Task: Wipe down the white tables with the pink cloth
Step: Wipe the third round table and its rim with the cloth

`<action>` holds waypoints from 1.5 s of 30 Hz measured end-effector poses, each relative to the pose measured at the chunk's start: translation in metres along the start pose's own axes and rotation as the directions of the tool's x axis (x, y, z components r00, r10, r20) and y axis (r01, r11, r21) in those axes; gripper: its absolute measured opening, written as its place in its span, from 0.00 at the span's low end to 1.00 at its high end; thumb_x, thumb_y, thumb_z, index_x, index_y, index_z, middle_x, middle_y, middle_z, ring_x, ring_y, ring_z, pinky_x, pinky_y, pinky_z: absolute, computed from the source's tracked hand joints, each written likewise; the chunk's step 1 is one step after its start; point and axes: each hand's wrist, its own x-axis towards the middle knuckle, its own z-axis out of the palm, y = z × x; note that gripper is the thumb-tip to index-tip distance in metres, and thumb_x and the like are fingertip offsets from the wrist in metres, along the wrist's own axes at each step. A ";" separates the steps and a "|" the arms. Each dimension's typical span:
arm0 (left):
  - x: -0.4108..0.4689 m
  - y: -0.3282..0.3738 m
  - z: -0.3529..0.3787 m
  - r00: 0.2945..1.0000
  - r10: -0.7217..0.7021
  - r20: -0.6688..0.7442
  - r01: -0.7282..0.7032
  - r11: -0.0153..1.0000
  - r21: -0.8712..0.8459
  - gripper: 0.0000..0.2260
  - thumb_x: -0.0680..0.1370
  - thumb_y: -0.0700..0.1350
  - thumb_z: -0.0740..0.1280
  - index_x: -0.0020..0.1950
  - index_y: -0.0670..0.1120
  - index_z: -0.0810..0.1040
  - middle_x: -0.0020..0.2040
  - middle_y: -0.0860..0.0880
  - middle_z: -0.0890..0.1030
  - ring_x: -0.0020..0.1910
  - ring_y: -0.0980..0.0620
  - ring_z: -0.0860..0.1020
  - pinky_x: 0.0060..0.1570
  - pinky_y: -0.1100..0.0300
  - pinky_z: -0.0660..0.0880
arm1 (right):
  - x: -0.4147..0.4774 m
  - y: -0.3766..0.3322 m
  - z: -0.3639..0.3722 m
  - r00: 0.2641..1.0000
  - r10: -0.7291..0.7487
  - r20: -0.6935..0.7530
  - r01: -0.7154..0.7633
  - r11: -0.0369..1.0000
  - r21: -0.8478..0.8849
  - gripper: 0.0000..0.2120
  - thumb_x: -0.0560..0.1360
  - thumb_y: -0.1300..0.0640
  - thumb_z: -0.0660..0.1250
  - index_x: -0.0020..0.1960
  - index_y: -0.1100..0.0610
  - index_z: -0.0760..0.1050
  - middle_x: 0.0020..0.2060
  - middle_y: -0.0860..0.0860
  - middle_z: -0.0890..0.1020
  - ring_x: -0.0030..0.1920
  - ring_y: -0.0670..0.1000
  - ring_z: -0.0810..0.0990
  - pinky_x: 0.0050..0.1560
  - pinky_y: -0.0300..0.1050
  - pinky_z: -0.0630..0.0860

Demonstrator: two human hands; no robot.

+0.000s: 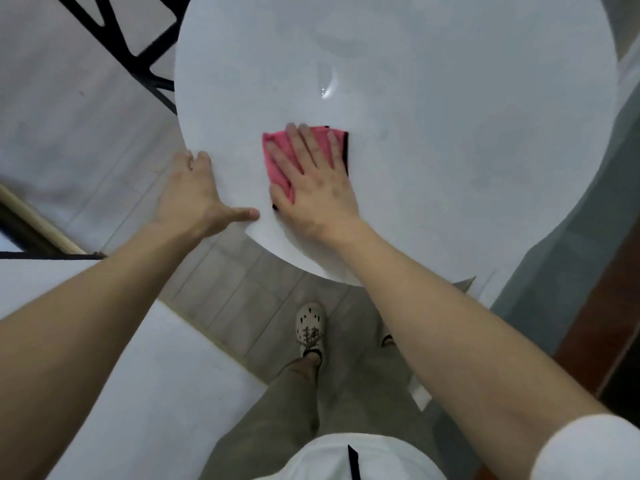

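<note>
Pink cloth (277,157) lies flat at mid-frame on round white table (450,133), near its lower-left edge. Right hand (311,181) presses it, fingers straight and spread. Left hand (194,195) grips the rim, fingers curled under. Wet streak (329,81) above the cloth. Second white table (121,375) lower left.

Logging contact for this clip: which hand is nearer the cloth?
Right. The right hand lies flat on the cloth; the left hand holds the table rim, beside the cloth, not touching it.

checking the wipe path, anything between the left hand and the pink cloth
Only bare white tabletop between left hand and pink cloth, head view.
</note>
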 end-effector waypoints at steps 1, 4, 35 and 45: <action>0.000 0.000 0.001 1.000 0.004 -0.007 -0.004 1.000 -0.004 0.57 0.61 0.68 0.86 0.78 0.41 0.65 0.78 0.41 0.65 0.75 0.36 0.71 0.73 0.39 0.74 | -0.003 0.008 0.001 0.990 -0.140 0.028 0.140 0.990 -0.010 0.33 0.86 0.38 0.50 0.88 0.45 0.54 0.88 0.52 0.52 0.88 0.54 0.47 0.86 0.65 0.43; -0.001 -0.002 0.004 1.000 0.010 -0.009 -0.011 0.999 -0.043 0.56 0.63 0.66 0.86 0.79 0.42 0.64 0.79 0.41 0.64 0.75 0.35 0.71 0.72 0.39 0.74 | -0.040 0.075 -0.005 0.978 -0.209 -0.003 0.209 0.978 -0.020 0.33 0.86 0.38 0.56 0.88 0.43 0.55 0.88 0.49 0.53 0.88 0.51 0.48 0.86 0.65 0.46; -0.103 0.066 0.085 0.745 -0.623 0.237 0.494 0.277 -0.825 0.15 0.82 0.42 0.76 0.68 0.52 0.86 0.55 0.48 0.89 0.55 0.45 0.87 0.58 0.46 0.85 | 0.114 0.037 -0.011 -0.166 -0.952 0.256 0.977 -0.125 0.171 0.32 0.86 0.40 0.57 0.88 0.45 0.57 0.87 0.54 0.57 0.88 0.56 0.51 0.86 0.66 0.45; -0.088 0.055 0.100 0.682 -0.667 0.300 0.511 0.140 -0.848 0.16 0.77 0.37 0.81 0.62 0.50 0.89 0.40 0.45 0.86 0.36 0.45 0.86 0.44 0.45 0.88 | 0.145 -0.017 0.000 0.150 -0.972 0.180 0.981 0.169 0.094 0.31 0.87 0.42 0.59 0.87 0.48 0.60 0.86 0.57 0.61 0.87 0.60 0.56 0.85 0.69 0.45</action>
